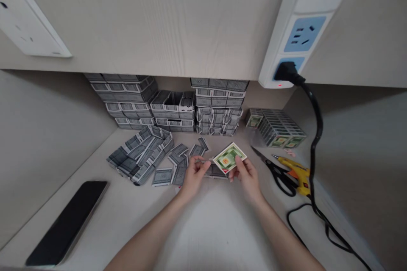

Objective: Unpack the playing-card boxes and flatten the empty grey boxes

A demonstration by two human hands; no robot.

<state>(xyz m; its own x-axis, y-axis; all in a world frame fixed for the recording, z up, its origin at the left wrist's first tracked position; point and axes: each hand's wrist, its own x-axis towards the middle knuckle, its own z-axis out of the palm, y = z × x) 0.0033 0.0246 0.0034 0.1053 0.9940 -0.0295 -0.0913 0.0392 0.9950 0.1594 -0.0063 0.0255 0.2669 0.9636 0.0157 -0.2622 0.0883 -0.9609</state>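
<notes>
My right hand (246,173) pinches a green and white playing card box or card (229,158), tilted, its thumb on the printed face. Below it, between both hands, is a grey patterned folded-card piece (216,172), partly covered by the green one. My left hand (196,171) has its fingers curled, with thumb and fingertips closed at the left end of that grey piece. Several loose grey patterned cards (163,176) lie left of my left hand. Beyond them rests an open tray (143,156) made of the same cards.
Stacked grey card boxes (219,106) line the back. Clear-wrapped green packs (281,129) stand at back right. Black scissors (280,178) and a yellow glue gun (297,171) lie to the right, near a black cable (314,144) from a power strip (299,38). A phone (68,222) lies left.
</notes>
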